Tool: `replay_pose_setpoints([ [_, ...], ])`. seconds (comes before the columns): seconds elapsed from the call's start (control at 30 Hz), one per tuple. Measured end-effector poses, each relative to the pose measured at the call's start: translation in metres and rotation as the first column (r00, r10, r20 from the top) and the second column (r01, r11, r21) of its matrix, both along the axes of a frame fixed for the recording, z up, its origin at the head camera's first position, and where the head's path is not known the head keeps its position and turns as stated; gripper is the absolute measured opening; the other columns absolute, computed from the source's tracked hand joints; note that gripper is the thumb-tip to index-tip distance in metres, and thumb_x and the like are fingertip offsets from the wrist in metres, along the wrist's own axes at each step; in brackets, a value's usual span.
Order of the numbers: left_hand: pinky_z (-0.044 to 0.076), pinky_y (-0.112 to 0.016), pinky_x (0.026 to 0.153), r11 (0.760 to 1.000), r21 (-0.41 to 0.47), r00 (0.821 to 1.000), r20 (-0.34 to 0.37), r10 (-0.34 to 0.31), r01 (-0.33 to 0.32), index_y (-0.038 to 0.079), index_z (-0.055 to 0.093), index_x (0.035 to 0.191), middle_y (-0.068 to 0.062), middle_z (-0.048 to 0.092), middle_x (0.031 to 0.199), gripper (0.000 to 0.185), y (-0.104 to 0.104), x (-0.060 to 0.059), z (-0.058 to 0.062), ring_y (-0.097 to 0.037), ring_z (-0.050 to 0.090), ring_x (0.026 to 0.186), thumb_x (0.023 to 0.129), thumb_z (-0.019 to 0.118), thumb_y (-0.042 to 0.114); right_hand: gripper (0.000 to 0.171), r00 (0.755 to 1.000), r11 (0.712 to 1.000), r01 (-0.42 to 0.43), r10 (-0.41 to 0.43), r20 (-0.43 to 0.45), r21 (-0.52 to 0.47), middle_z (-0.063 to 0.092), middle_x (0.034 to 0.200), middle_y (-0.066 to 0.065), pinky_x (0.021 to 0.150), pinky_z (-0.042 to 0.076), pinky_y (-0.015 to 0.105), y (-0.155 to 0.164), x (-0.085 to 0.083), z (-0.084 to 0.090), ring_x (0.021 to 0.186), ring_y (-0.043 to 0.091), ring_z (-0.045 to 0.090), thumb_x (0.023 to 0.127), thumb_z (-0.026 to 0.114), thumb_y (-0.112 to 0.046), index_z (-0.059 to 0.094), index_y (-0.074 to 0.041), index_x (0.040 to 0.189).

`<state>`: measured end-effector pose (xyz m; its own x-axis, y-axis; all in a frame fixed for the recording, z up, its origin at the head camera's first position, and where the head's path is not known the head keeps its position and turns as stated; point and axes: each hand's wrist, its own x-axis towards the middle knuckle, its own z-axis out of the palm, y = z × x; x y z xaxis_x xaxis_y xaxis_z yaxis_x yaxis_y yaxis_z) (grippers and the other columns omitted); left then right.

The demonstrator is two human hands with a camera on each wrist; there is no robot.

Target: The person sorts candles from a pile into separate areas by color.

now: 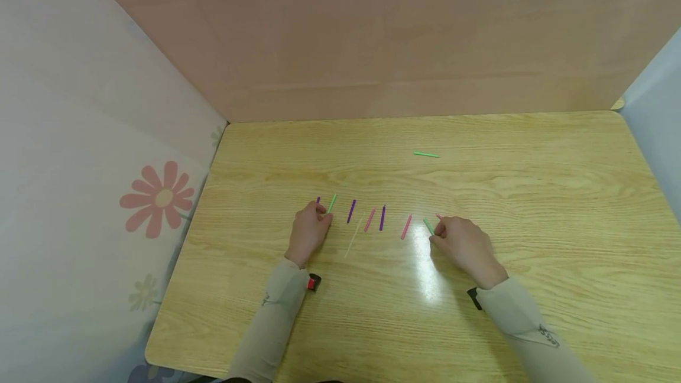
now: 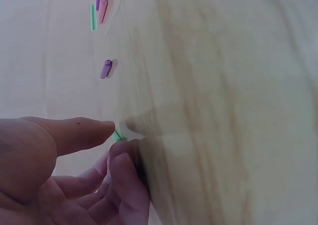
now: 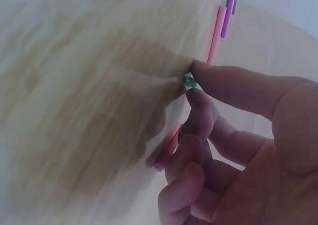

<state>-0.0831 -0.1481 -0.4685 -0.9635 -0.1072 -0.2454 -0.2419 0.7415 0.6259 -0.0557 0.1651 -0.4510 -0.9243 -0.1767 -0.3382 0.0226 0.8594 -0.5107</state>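
On the wooden table, the left hand [image 1: 308,230] is pinching the near end of a slim light-green stick [image 1: 332,203] lying tilted beside a purple stick [image 1: 318,200], while the right hand [image 1: 461,242] is pinching the near end of a darker green stick [image 1: 428,226] lying flat.

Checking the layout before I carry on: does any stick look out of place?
Yes: one green stick lies alone near the far side of the table, lying crosswise, well apart from the row of sticks between the hands.
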Motion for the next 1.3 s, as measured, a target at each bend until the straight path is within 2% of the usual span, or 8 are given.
replay_pose_setpoints([
  [0.37,0.049,-0.032,0.064,0.998,-0.056,1.000,0.010,-0.012,0.013,0.001,0.062,0.104,-0.013,0.068,0.090,0.024,0.001,-0.005,-0.001,-0.021,0.061,0.074,0.093,0.061,0.022,0.020,1.000,1.000,0.004,-0.004,-0.002,-0.005,0.071,0.091,0.011,0.054,0.047,0.032,0.001,0.000,0.000,0.073,0.020,0.063,0.088,0.062,-0.022,0.070,-0.004,0.093],
  [0.6,0.051,-0.032,0.064,0.997,-0.078,1.000,0.002,-0.013,0.014,0.000,0.064,0.102,-0.014,0.070,0.091,0.021,0.003,-0.007,-0.001,-0.022,0.063,0.072,0.094,0.061,0.019,0.019,1.000,1.000,0.011,-0.011,0.007,-0.002,0.071,0.093,0.010,0.056,0.048,0.034,0.001,0.001,0.000,0.077,0.021,0.064,0.088,0.062,-0.023,0.070,-0.005,0.092],
  [0.8,0.048,-0.027,0.054,0.997,-0.072,0.999,-0.007,-0.039,0.038,-0.003,0.067,0.099,-0.014,0.069,0.084,0.019,0.004,-0.008,0.000,-0.017,0.060,0.062,0.094,0.058,0.014,0.019,1.000,1.000,0.014,-0.014,0.008,-0.005,0.071,0.092,0.009,0.056,0.047,0.034,0.001,0.001,0.001,0.076,0.022,0.064,0.088,0.062,-0.023,0.069,-0.006,0.093],
  [1.0,0.045,-0.024,0.050,0.994,-0.102,0.999,0.021,-0.039,0.041,-0.001,0.069,0.098,-0.013,0.070,0.084,0.020,0.004,-0.010,0.002,-0.015,0.058,0.059,0.093,0.057,0.014,0.020,1.000,1.000,0.014,-0.013,0.012,-0.005,0.071,0.093,0.010,0.056,0.048,0.034,0.001,0.002,0.000,0.077,0.023,0.065,0.089,0.062,-0.023,0.069,-0.005,0.093],
  [1.3,0.045,-0.025,0.048,0.986,-0.158,0.998,0.027,-0.049,0.052,0.001,0.071,0.097,-0.011,0.070,0.083,0.020,0.005,-0.011,0.005,-0.015,0.057,0.057,0.093,0.057,0.015,0.018,1.000,1.000,0.013,-0.013,0.022,-0.010,0.070,0.088,0.007,0.053,0.044,0.030,0.001,0.003,0.001,0.069,0.016,0.059,0.087,0.066,-0.023,0.068,-0.006,0.092],
])
